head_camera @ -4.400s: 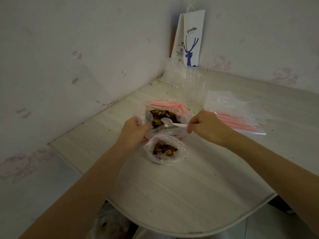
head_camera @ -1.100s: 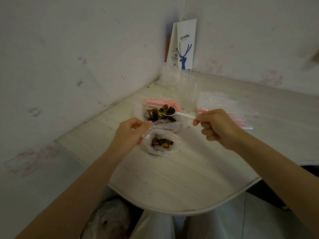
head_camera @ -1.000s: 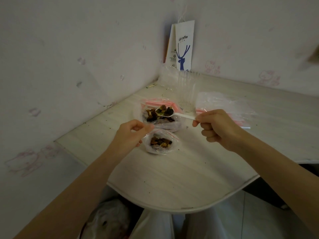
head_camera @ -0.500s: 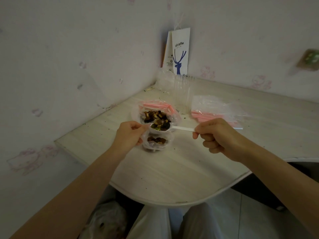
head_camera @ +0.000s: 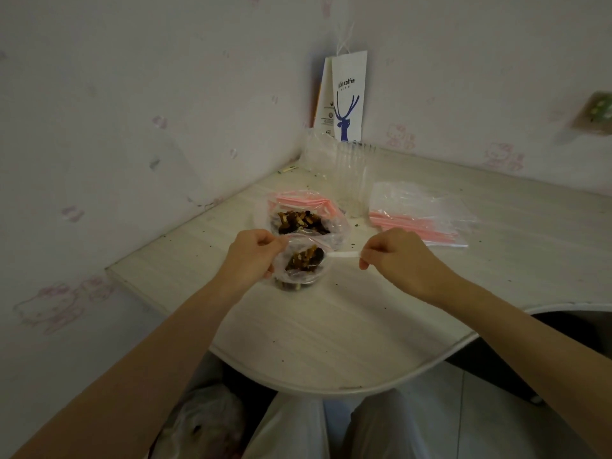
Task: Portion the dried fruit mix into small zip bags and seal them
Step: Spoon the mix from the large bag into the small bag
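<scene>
A small clear zip bag (head_camera: 299,270) stands on the pale table (head_camera: 331,326), part filled with dried fruit mix. My left hand (head_camera: 251,256) pinches its left rim and holds it open. My right hand (head_camera: 394,256) pinches the handle of a white plastic spoon (head_camera: 341,255); the spoon's bowl, loaded with mix, sits inside the small bag's mouth. Just behind stands the larger open bag of dried fruit mix (head_camera: 303,221), with a pink zip strip.
A pile of empty zip bags with pink strips (head_camera: 420,217) lies to the right. A stack of clear plastic cups (head_camera: 352,177) and a white paper coffee bag (head_camera: 347,101) stand in the corner. Walls close in at left and behind. The table's curved edge is near my knees.
My right hand carried the loaded spoon from the large bag toward me and lowered it into the small bag. My left hand kept hold of the small bag's rim.
</scene>
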